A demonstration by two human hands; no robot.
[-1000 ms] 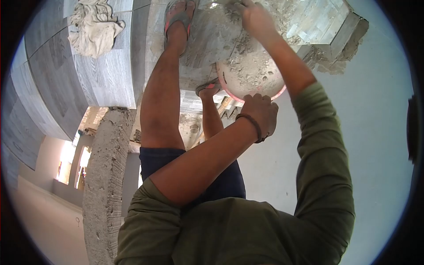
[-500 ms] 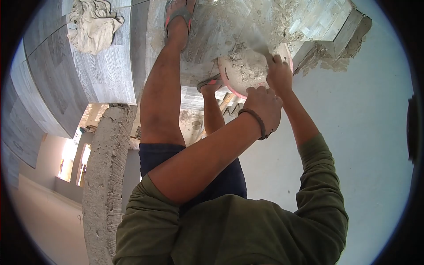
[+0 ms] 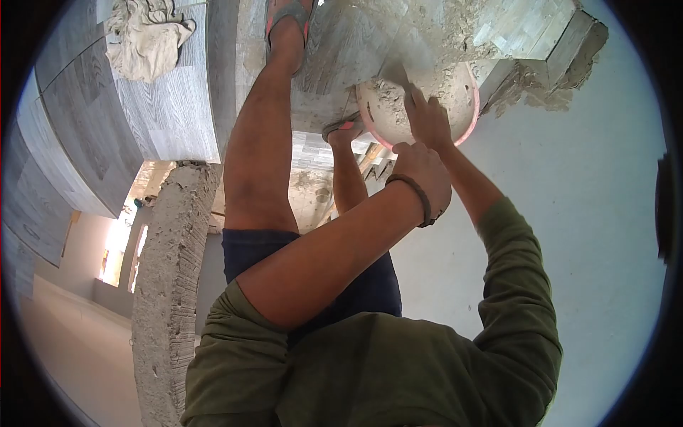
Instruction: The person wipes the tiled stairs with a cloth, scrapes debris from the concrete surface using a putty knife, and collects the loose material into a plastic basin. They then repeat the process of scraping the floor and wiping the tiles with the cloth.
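My right hand (image 3: 431, 121) is closed round the handle of a trowel (image 3: 395, 73), whose blade is blurred by motion. The blade is over the far left part of a round basin (image 3: 472, 119) with a pinkish rim, which holds grey mortar (image 3: 434, 89). At the basin's near rim, my left hand (image 3: 425, 171) has its fingers curled over the edge, a dark bracelet on its wrist. Part of the rim is hidden behind my hands.
Wood-look tiles (image 3: 171, 107) cover the stepped surface, smeared with mortar at the upper middle. A dirty cloth (image 3: 148, 43) lies upper left. A rough concrete edge (image 3: 167, 285) runs down the left, and a pale wall (image 3: 555, 213) stands on the right. My sandalled feet are beside the basin.
My right hand and the trowel have swung left across the basin, uncovering more of its right rim. My left hand stays at the near rim.
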